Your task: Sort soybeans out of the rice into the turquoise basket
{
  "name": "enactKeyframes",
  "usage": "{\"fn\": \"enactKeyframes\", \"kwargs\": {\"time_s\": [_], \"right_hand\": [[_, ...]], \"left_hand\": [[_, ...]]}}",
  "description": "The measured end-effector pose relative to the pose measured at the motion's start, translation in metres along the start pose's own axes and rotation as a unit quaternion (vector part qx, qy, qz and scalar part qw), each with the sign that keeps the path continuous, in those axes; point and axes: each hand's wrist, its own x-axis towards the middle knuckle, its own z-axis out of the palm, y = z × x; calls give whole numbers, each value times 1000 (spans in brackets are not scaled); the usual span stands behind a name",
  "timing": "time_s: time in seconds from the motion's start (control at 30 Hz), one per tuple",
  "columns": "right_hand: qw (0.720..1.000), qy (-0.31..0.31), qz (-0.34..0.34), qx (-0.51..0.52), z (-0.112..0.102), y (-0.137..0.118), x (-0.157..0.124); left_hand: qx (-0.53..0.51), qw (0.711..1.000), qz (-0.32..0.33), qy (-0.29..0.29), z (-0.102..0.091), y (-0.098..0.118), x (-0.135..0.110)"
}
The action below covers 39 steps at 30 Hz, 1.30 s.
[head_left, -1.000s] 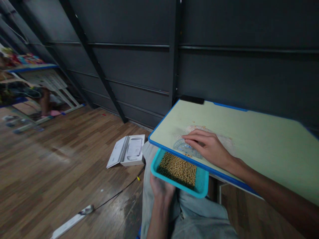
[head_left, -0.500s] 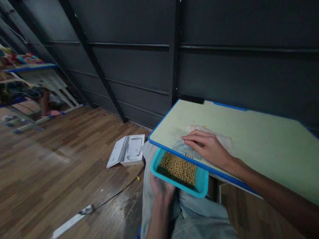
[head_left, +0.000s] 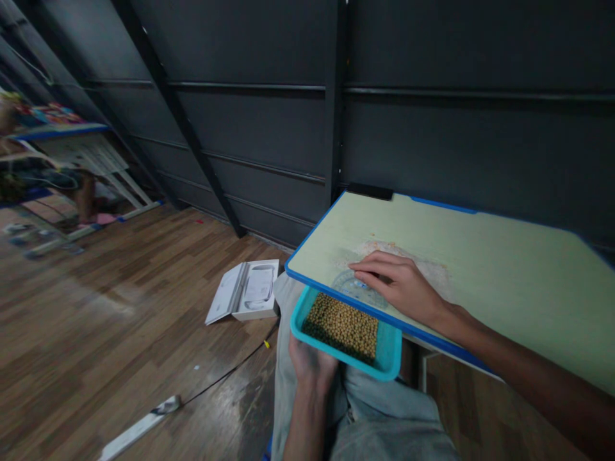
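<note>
My left hand [head_left: 312,363] grips a teal plastic tray [head_left: 394,358] from below, its fingers hidden under the base. Round yellowish beans that look like soybeans [head_left: 342,326] cover most of the tray's bottom. The tray is tilted and sits just below the front edge of the pale table [head_left: 500,269]. Over the tabletop my right hand [head_left: 396,282] is closed, thumb and fingers pressed together; I cannot make out anything between them. Beneath and beside it are a clear round patterned piece [head_left: 343,282] and a pale dusty patch [head_left: 435,272] with small orange crumbs.
A black flat object [head_left: 369,191] lies at the table's back corner by the dark panel wall [head_left: 250,128]. On the wooden floor are an open white box [head_left: 259,291], a black cable [head_left: 225,374] and a white strip [head_left: 139,435]. Another desk [head_left: 62,131] and part of a person are at far left.
A few yellow beans at the table's front edge above the tray no longer show there. Both hands and the tray have hardly moved.
</note>
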Motion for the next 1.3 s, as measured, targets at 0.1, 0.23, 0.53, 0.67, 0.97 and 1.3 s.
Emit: {"fn": "enactKeyframes", "kwargs": {"time_s": [0.1, 0.23, 0.53, 0.67, 0.97, 1.3], "right_hand": [[999, 13, -1, -29, -3, 6, 1], [998, 24, 7, -55, -10, 15, 2], [997, 63, 14, -50, -49, 22, 2], [994, 77, 27, -67, -64, 29, -12], [986, 131, 20, -102, -62, 33, -22], [974, 186, 49, -123, -72, 58, -25]], "left_hand": [[19, 1000, 1, 6, -1, 0, 0], [29, 999, -3, 32, 0, 1, 0], [12, 996, -16, 90, 11, -1, -2], [-17, 992, -19, 120, 11, -9, -4], [-86, 985, -87, 122, 3, -27, -13], [-15, 989, -74, 124, -2, -26, -8]]}}
